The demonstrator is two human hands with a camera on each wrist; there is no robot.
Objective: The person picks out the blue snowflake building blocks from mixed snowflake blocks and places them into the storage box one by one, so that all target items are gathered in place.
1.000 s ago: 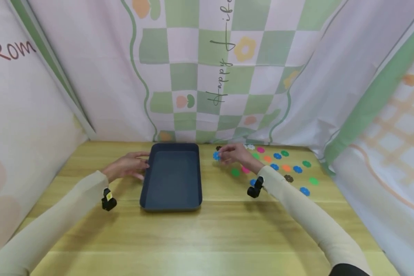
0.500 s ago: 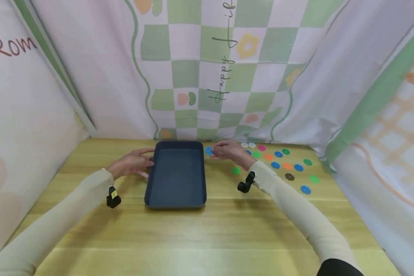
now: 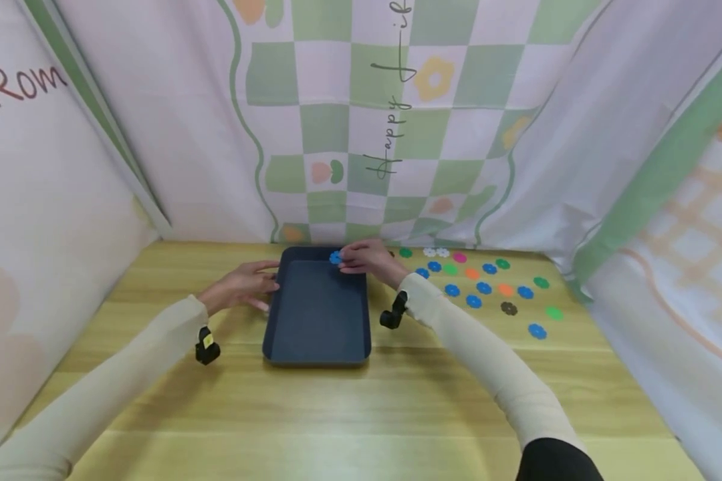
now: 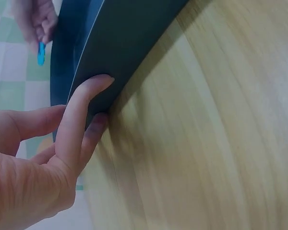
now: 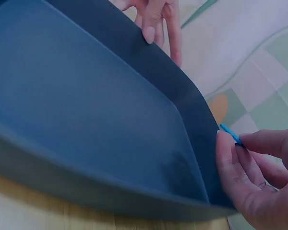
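Note:
My right hand [image 3: 370,259] pinches a small blue flower-shaped disc [image 3: 335,258] between thumb and fingers, over the far end of a dark rectangular baking tray [image 3: 315,314]. In the right wrist view the disc [image 5: 229,133] appears edge-on, close by the tray's rim. My left hand [image 3: 243,288] is at the tray's left side. The left wrist view has its loosely spread fingers [image 4: 74,115] touching the outer wall, and the right wrist view shows a fingertip [image 5: 149,34] at the rim. Nothing lies on the visible tray floor.
Several loose flower-shaped discs lie on the wooden table [image 3: 313,414] right of the tray, among them an orange disc [image 3: 506,290], a brown disc [image 3: 509,308] and a pink disc [image 3: 460,257]. A patterned curtain [image 3: 397,133] hangs behind the table.
My right hand has carried the blue disc leftward from beside the other discs to over the tray's far end. The tray and my left hand have shifted a little to the right.

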